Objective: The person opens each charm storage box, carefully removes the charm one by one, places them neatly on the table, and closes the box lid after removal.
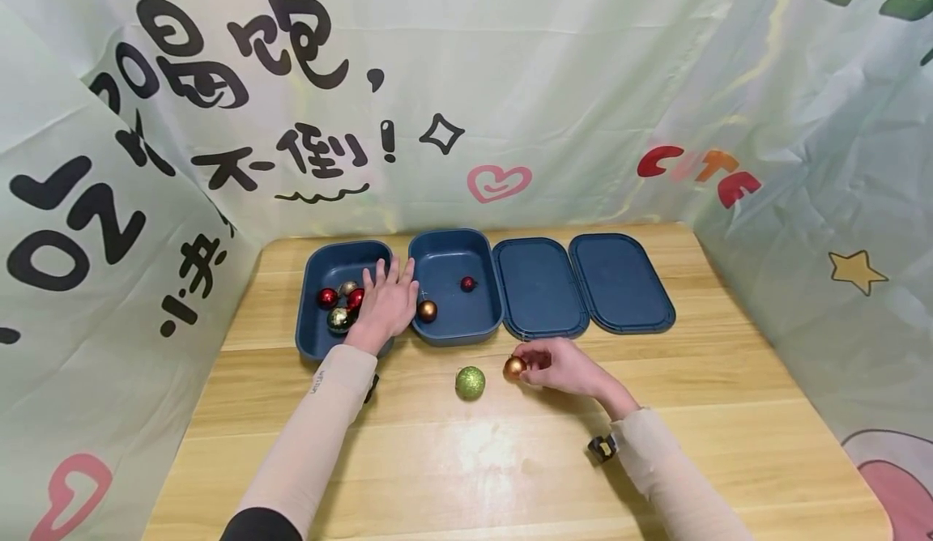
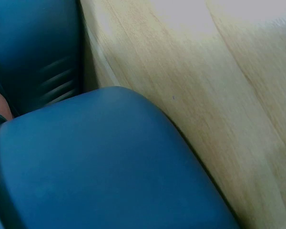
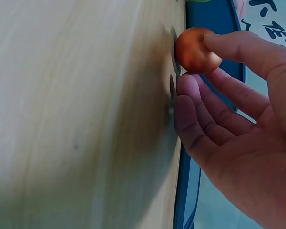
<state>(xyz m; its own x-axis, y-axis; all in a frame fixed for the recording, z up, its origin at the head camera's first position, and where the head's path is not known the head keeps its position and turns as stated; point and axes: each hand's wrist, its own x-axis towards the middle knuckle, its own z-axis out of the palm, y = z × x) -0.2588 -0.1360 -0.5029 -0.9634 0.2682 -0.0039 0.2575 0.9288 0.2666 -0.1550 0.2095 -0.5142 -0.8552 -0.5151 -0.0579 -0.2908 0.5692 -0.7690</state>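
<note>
My right hand (image 1: 564, 365) pinches a copper-coloured Christmas ball (image 1: 514, 368) between thumb and fingers, low over the wooden table; the right wrist view shows the same ball (image 3: 194, 50) at the thumb tip. A glittery green ball (image 1: 470, 382) lies on the table to its left. My left hand (image 1: 389, 302), fingers straight and spread, is over the adjoining rims of two blue boxes. The left box (image 1: 309, 314) holds several balls, among them a red ball (image 1: 327, 297) and a gold ball (image 1: 338, 320). Inside the right box (image 1: 455, 326) lie a copper ball (image 1: 427, 311) and a small dark red ball (image 1: 467, 283).
Two blue lids (image 1: 543, 286) lie flat side by side to the right of the boxes. A printed cloth (image 1: 583, 104) hangs behind and beside the wooden table (image 1: 466, 468). The left wrist view shows mostly a blue box's outer wall (image 2: 100, 162).
</note>
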